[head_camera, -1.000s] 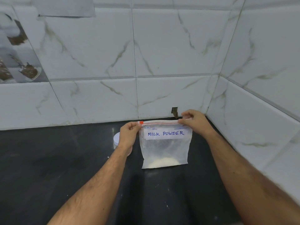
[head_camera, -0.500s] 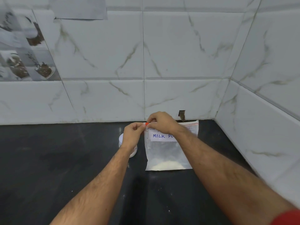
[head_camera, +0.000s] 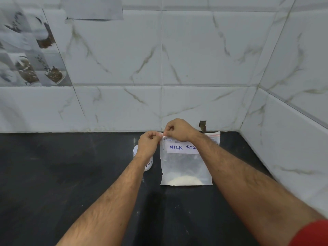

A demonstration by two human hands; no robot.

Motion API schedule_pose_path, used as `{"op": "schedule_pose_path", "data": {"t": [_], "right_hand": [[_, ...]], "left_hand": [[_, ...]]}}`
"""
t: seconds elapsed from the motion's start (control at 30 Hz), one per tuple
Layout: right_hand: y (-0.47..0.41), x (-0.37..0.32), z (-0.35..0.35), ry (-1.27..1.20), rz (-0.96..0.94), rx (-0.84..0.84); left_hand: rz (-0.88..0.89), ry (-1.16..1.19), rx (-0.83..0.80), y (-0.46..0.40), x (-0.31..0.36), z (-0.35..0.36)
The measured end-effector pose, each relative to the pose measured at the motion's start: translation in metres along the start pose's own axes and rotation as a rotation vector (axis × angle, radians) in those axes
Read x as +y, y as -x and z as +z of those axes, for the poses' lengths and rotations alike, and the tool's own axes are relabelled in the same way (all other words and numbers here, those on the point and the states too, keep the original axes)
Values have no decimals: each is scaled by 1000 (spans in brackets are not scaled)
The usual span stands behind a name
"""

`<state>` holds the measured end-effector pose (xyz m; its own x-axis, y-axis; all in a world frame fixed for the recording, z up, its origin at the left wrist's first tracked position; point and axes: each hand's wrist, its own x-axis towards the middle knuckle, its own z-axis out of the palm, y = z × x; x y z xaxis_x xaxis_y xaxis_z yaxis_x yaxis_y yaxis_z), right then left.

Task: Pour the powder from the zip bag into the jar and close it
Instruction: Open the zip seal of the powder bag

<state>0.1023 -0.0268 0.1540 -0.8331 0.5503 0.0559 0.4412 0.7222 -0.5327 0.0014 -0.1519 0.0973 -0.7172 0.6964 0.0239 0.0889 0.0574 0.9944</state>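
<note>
Head view: dark table running back to a white tiled wall, with a second tiled wall closing the right side and forming a back-right corner.
Zip bag [head_camera: 186, 167]: stands upright near the back edge of the table, close to that back-right corner, label reading "MILK POW…" facing the person; the rest of the label is hidden by the right forearm.
Powder [head_camera: 184, 180]: small pale heap settled at the bottom of the bag, so the upright hold likely keeps it away from the seal while the top is worked.
Left hand [head_camera: 148, 145]: fingers pinched closed on the bag's top left corner, seemingly to anchor it.
Right hand [head_camera: 179, 129]: fingers pinched closed on the same top left corner, just beside the left hand's fingertips, at the seal strip; judged to be starting to part the seal.
Seal: whether any of it is already open cannot be told.
Jar [head_camera: 148, 164]: white, just left of the bag, mostly hidden behind the left wrist; whether its lid is on cannot be told.
Edges: walls crowd the bag at the back and right.
Open room: broad bare table to the left and toward the person, enough, in my judgement, to lift and tip the bag over the jar.
</note>
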Motion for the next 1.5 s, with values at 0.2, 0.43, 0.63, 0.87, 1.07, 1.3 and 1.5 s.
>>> {"op": "schedule_pose_path", "data": {"t": [0.2, 0.43, 0.63, 0.87, 1.07, 1.3, 1.5], "right_hand": [[3, 14, -13, 13, 25, -4], [10, 33, -25, 21, 49, 14], [21, 52, -41, 41, 83, 32], [37, 71, -58, 65, 127, 51], [51, 86, -74, 81, 161, 77], [63, 97, -82, 73, 211, 96], [60, 92, -86, 99, 231, 16]], "left_hand": [[-30, -43, 24, -9, -2, -9], [-28, -75, 7, -16, -4, -15], [-31, -139, 0, -25, -7, -16], [-37, -148, 15, -32, -9, -17], [-46, -137, 32, -34, -8, -18], [-47, -129, 31, -33, -5, -18], [-38, -64, 5, -27, -2, -11]]}}
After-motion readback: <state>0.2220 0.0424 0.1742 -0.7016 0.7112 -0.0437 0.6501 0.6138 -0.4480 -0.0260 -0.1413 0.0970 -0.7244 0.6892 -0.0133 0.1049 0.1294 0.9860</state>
